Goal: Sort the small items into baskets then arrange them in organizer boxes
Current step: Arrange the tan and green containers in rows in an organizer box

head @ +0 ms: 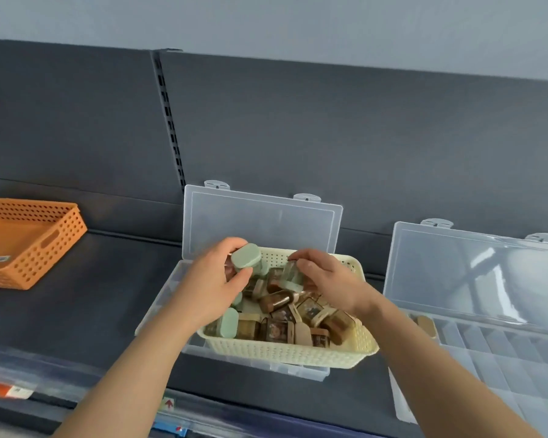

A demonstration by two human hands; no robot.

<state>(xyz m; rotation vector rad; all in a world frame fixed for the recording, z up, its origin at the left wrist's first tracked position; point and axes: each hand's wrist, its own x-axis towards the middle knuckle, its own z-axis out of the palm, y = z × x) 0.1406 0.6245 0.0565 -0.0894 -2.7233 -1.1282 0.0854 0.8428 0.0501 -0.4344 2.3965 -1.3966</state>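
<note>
A cream perforated basket [285,354] rests on top of an open clear organizer box [260,216] on the dark shelf. The basket holds several small jars with green or tan lids [279,327]. My left hand [209,286] grips a green-lidded jar [246,259] above the basket's far left. My right hand [326,279] closes on another green-lidded jar [290,276] just over the pile. A second open organizer box [487,343] stands to the right, with one tan-lidded jar [426,325] in its near-left compartment.
An orange perforated basket [54,248] sits at the far left of the shelf. The dark back panel [329,128] rises behind the boxes. Clear lidded boxes [29,374] lie on the lower shelf in front.
</note>
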